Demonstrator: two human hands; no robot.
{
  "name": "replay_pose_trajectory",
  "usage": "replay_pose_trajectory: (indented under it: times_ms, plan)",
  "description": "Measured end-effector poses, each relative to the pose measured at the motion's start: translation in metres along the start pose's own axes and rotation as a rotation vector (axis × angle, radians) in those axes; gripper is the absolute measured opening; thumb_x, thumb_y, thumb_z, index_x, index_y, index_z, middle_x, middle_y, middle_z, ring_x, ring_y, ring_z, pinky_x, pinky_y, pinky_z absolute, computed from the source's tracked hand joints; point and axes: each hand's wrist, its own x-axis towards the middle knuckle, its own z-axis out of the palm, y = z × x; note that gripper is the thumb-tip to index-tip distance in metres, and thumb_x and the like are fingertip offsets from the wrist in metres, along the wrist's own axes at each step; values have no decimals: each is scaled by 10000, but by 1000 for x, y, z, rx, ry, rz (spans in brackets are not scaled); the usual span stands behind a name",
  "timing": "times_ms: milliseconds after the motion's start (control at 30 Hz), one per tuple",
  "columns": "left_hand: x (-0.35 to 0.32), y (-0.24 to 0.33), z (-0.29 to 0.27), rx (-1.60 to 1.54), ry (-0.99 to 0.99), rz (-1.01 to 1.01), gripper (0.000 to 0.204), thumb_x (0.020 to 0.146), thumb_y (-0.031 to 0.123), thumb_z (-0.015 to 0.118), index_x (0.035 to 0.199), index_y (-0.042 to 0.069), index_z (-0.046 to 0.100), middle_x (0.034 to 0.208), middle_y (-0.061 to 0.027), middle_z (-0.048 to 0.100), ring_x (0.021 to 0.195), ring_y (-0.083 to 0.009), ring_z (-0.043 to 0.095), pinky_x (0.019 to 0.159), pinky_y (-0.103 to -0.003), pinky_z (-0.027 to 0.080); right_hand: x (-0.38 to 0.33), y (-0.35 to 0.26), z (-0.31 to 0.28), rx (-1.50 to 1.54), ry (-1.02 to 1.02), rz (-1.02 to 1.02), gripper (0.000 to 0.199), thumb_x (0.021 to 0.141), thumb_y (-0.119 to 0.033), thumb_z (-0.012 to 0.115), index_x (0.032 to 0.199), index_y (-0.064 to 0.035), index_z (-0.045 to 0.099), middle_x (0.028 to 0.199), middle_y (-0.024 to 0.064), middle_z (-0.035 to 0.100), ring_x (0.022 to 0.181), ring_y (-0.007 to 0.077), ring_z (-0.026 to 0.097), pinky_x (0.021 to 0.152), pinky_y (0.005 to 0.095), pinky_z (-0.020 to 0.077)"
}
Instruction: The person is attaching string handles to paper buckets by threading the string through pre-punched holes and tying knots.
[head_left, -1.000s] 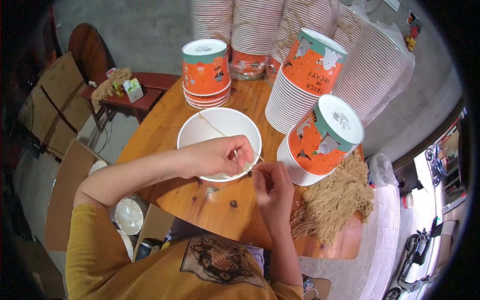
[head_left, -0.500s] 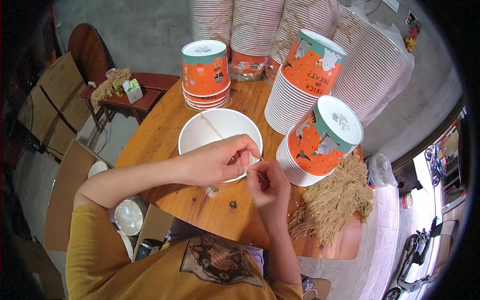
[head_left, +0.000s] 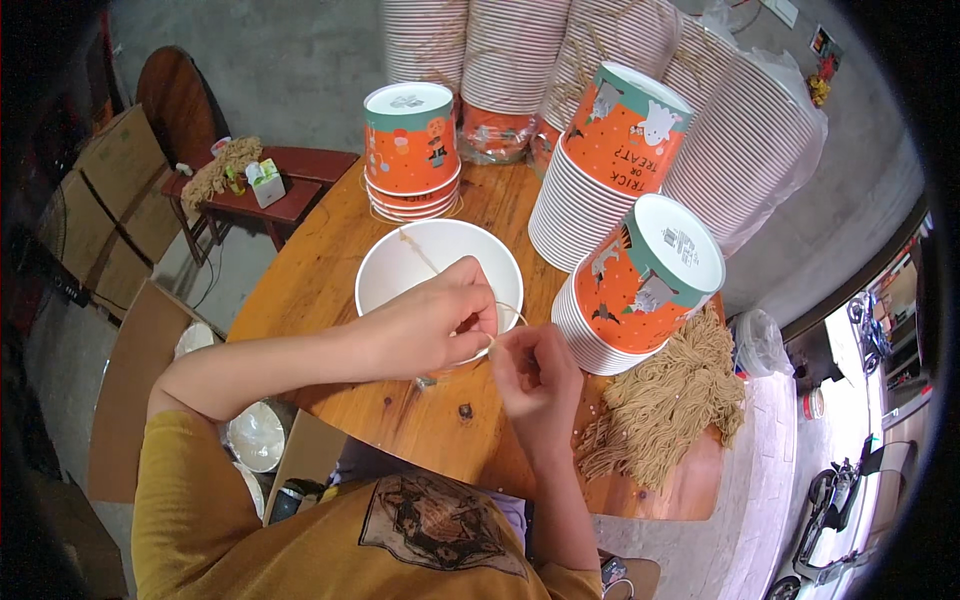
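Observation:
A paper bucket (head_left: 385, 270), white inside, stands mouth up on the wooden table. My left hand (head_left: 440, 315) reaches across its near side, fingertips pinched on a thin tan cord. My right hand (head_left: 540, 375) is closed at the bucket's near right rim and pinches the same cord. Between the hands the cord (head_left: 424, 256) makes a small loop; one end of it lies across the bucket's inside. The exact spot where the fingers meet the bucket wall is partly hidden. To the right lies a bundle of tan cords (head_left: 665, 405).
Upside-down orange and green bucket stacks stand at the back left (head_left: 410, 150) and right (head_left: 625, 130), one close by my right hand (head_left: 640, 275). Tall bagged stacks (head_left: 510, 60) line the wall. An open carton (head_left: 130, 400) with buckets sits at lower left, a red bench (head_left: 310, 165) beyond.
My left hand's raised fingers have curled down, and its fingertips stay close to my right hand's. A cord loop now shows more clearly above the rim. The bucket has barely shifted.

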Motion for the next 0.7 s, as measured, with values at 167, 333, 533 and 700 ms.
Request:
replay_pose_trajectory:
  times_ms: [167, 333, 533, 700]
  plan:
    - [-3, 7, 4, 115, 89, 160, 118, 848, 22, 600, 933, 2, 520, 1023, -125, 442, 854, -274, 556, 723, -368, 482, 0, 0, 1, -56, 54, -42, 139, 786, -3, 712, 855, -28, 594, 752, 55, 569, 582, 126, 507, 536, 255, 432]
    - [-7, 10, -2, 431, 38, 336, 250, 763, -12, 650, 958, -14, 493, 1068, -138, 429, 886, -324, 567, 710, -393, 498, -4, 8, 3, 296, 5, 235, 103, 871, -8, 665, 865, -48, 570, 735, -91, 487, 639, -6, 405, 571, 160, 330]
    - [-7, 3, 8, 452, 246, 352, 195, 771, -7, 637, 921, 27, 517, 983, -122, 484, 860, -311, 569, 694, -390, 487, -7, 15, 10, 294, 38, 183, 104, 851, -35, 684, 869, -27, 581, 758, -26, 566, 649, 27, 478, 565, 207, 408]
    - [-10, 6, 10, 166, 179, 124, 99, 824, 14, 592, 893, 37, 525, 864, -98, 504, 805, -260, 556, 688, -370, 472, -11, 5, 12, 47, 41, 82, 116, 819, -38, 700, 878, -51, 601, 744, 23, 565, 606, 99, 530, 546, 237, 441]
